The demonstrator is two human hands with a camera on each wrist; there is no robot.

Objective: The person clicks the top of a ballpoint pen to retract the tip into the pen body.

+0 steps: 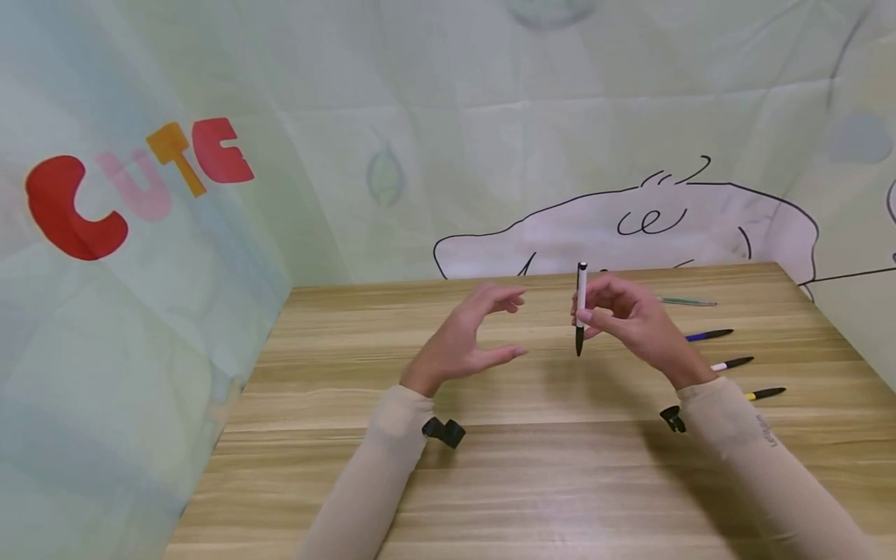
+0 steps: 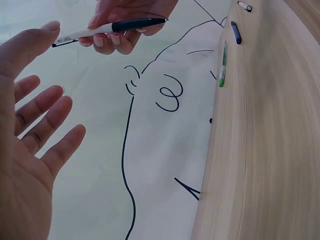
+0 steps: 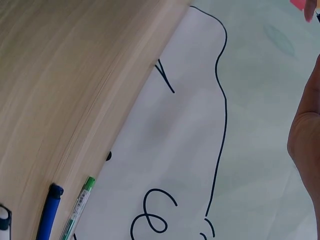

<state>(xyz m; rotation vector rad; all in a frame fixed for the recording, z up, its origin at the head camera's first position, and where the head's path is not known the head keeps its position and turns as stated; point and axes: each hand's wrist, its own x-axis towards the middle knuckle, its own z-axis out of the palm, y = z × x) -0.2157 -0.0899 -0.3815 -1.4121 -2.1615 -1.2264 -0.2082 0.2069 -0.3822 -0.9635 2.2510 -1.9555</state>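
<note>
Between thumb and fingers, my right hand pinches a white pen with a black grip section. In the head view the pen stands nearly upright above the table, its black tip pointing down. To its left, my left hand is held up with fingers and thumb spread apart, nothing between them. The left wrist view shows the pen with its dark tip to the right and its white end close to the left thumb. Only an edge of the right hand shows in the right wrist view.
Beyond my right forearm, several pens lie in a row on the wooden table: a green one, a blue one, a white one and a yellow one. A printed cloth hangs behind the table and at its left.
</note>
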